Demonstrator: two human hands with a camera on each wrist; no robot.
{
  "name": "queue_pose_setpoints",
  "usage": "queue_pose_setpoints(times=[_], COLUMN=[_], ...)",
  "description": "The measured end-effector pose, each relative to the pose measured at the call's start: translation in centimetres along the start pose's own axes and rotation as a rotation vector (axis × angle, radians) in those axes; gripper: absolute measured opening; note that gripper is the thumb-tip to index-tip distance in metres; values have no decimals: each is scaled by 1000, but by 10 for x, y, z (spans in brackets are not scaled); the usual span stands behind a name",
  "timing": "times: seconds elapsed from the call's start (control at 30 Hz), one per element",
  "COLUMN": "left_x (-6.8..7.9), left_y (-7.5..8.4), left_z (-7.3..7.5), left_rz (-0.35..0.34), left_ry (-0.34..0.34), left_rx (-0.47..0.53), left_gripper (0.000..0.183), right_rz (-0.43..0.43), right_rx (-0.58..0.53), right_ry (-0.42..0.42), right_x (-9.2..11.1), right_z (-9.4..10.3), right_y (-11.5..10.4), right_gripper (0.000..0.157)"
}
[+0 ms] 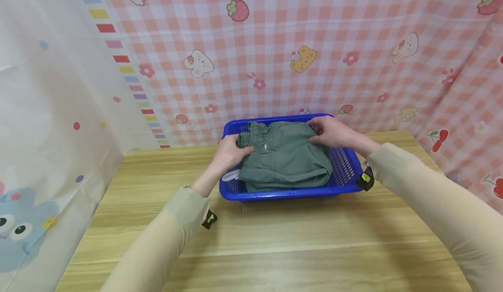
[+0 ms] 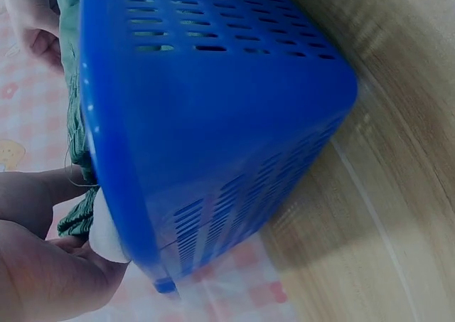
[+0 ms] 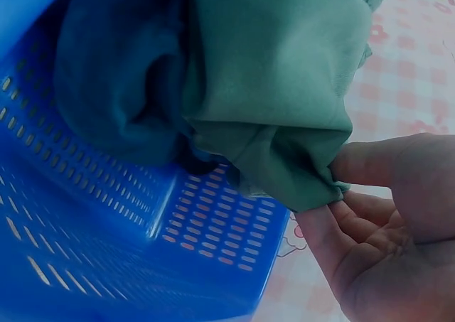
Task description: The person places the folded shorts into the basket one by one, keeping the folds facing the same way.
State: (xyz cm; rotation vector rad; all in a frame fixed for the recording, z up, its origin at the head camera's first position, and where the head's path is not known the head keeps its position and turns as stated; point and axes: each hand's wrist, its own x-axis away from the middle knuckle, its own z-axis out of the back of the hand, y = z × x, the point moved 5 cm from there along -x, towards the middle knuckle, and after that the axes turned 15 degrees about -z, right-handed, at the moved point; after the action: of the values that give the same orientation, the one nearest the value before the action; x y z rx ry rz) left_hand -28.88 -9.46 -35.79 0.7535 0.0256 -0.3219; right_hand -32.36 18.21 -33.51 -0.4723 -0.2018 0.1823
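Note:
Folded green pants (image 1: 284, 154) with a gathered elastic waistband lie in a blue plastic basket (image 1: 275, 194). At the left end, my left hand (image 1: 232, 152) pinches the waistband between thumb and fingers; in the left wrist view the waistband (image 2: 77, 219) shows between them, above the basket rim. My right hand (image 1: 332, 131) grips the far right edge of the pants. In the right wrist view that hand (image 3: 387, 229) pinches a drooping fabric corner (image 3: 316, 187) between thumb and fingertips. Dark blue cloth (image 3: 121, 73) shows beneath the green fabric.
The basket stands on a wooden table (image 1: 291, 244) near its back edge. Behind hangs a pink checked curtain (image 1: 267, 56). A white piece with grey print (image 1: 231, 175) shows at the basket's left rim. Slotted walls (image 1: 343, 167) form its sides.

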Motion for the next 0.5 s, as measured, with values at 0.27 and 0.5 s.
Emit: queue_pose_setpoints(times=[0.27, 0.5], left_x=[3, 6], left_y=[-2, 8], left_z=[0, -2], left_rz=[-8, -79], left_ry=[18, -46], left_rx=[-27, -146], left_gripper=[33, 88], right_rz=[0, 1], right_rx=[41, 105], right_ry=[3, -73], right_x=[0, 9], right_z=[-3, -3], right_y=[-4, -6], right_gripper=[53, 68])
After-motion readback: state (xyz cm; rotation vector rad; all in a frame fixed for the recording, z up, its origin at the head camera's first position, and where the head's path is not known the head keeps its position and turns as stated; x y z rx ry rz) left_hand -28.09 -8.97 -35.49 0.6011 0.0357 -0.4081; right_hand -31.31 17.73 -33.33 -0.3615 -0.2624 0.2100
